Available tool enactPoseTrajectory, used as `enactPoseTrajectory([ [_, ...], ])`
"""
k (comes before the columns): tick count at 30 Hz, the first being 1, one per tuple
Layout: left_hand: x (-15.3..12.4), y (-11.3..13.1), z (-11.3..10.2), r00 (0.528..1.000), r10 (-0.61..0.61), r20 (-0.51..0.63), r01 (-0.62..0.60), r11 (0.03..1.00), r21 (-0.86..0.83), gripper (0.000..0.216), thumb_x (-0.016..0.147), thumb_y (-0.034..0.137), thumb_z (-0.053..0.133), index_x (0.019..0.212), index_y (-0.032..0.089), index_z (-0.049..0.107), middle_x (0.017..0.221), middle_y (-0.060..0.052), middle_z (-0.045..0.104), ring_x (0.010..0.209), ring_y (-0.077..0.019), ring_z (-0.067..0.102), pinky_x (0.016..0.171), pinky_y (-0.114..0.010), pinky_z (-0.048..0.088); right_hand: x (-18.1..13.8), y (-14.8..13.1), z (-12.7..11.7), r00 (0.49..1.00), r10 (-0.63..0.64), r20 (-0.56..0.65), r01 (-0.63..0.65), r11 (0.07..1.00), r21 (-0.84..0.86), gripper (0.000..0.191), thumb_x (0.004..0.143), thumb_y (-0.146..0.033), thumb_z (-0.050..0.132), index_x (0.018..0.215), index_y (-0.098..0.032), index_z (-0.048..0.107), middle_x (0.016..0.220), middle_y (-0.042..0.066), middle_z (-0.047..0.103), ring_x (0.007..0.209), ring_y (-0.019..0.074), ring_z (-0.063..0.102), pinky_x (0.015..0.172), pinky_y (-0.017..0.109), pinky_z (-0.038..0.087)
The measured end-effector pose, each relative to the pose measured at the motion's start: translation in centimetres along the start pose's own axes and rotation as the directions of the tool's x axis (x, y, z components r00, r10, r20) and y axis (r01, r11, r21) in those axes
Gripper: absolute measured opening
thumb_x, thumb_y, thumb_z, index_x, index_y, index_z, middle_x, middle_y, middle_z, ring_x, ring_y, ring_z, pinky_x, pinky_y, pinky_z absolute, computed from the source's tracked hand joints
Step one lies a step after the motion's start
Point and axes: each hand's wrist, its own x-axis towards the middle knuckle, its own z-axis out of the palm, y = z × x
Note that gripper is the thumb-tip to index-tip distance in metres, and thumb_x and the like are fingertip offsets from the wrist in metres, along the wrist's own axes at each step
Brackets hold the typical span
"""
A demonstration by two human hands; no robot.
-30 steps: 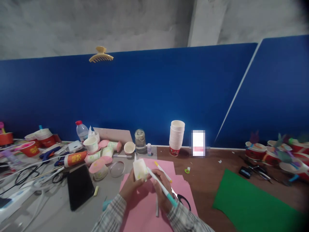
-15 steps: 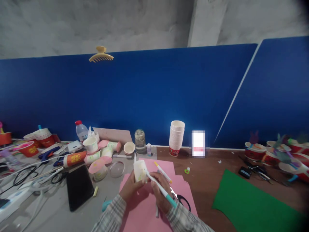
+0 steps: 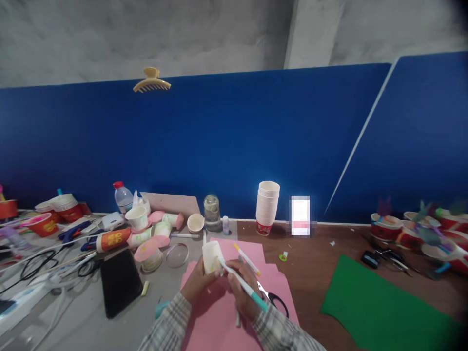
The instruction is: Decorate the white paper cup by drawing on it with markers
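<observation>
My left hand (image 3: 199, 282) is closed around a white paper cup (image 3: 211, 254) with pale yellow-green marks on its side. In my right hand (image 3: 244, 287) is a white marker with a teal end (image 3: 245, 284), its tip against the cup's side. Both hands are above pink paper sheets (image 3: 210, 324). Close to my right hand lie black-handled scissors (image 3: 275, 301), and beyond it a white and yellow marker (image 3: 247, 259). A grey stick-like thing (image 3: 238, 319) shows partly beneath my right hand.
A tall stack of paper cups (image 3: 267, 207) stands near the blue partition (image 3: 234, 131). Leftward are a glass jar (image 3: 212, 213), decorated cups (image 3: 151, 258), a black tablet (image 3: 120, 282) and a power strip with cables (image 3: 25, 297). Green paper (image 3: 380, 302) and red cups (image 3: 385, 226) lie rightward.
Almost nothing differs. The marker tip has shifted slightly on the cup, where the yellow-green marking looks a little stronger. Both hands keep their hold.
</observation>
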Motion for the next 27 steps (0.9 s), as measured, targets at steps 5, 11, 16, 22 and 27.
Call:
enactPoseTrajectory([
  [5,0.1,0.0,-0.2,0.999,0.024,0.046,-0.026,0.999,0.035,0.049,0.047,0.023,0.074,0.092,0.018,0.057,0.083,-0.010,0.066,0.082,-0.0324,0.057,0.071,-0.042,0.046,-0.1,1.0,0.3,0.999,-0.008,-0.037,0.008,1.000,0.013,0.020,0.071,-0.020,0.054,0.087,-0.023,0.066,0.072,0.000,0.067,0.059,0.0171,0.061,0.053,0.022,0.050],
  [11,0.4,-0.4,-0.6,0.998,0.020,0.053,-0.022,0.999,0.038,0.051,0.048,0.023,0.074,0.095,0.018,0.056,0.083,-0.010,0.066,0.082,-0.0325,0.057,0.072,-0.042,0.046,-0.2,1.7,0.1,1.000,0.030,0.007,-0.030,1.000,0.000,0.019,0.072,-0.021,0.055,0.087,-0.024,0.065,0.070,-0.001,0.065,0.057,0.0166,0.061,0.053,0.023,0.051],
  [16,0.2,-0.2,-0.4,0.999,0.009,0.040,-0.011,0.999,0.052,0.053,0.047,0.022,0.075,0.096,0.017,0.056,0.084,-0.010,0.066,0.082,-0.0326,0.057,0.072,-0.042,0.046,0.1,1.5,0.0,0.999,-0.039,-0.021,0.039,0.999,0.006,0.018,0.071,-0.019,0.055,0.085,-0.024,0.066,0.070,-0.001,0.066,0.060,0.0173,0.062,0.056,0.025,0.051],
  [22,0.3,-0.4,-0.6,0.998,0.020,0.051,-0.022,0.999,0.033,0.051,0.047,0.024,0.074,0.095,0.017,0.057,0.082,-0.010,0.066,0.080,-0.0325,0.057,0.070,-0.042,0.046,-0.1,1.6,0.0,1.000,-0.007,-0.001,0.007,0.999,0.035,0.019,0.071,-0.017,0.056,0.085,-0.024,0.065,0.073,0.000,0.068,0.059,0.0176,0.063,0.054,0.025,0.052],
  [27,0.3,-0.3,-0.6,0.999,0.021,0.044,-0.024,0.998,0.058,0.054,0.047,0.023,0.074,0.097,0.018,0.056,0.085,-0.010,0.066,0.083,-0.0327,0.056,0.071,-0.042,0.046,-0.2,1.5,0.0,1.000,0.017,-0.013,-0.017,0.998,0.064,0.020,0.071,-0.017,0.057,0.088,-0.024,0.065,0.075,0.000,0.067,0.048,0.0136,0.059,0.043,0.021,0.049],
])
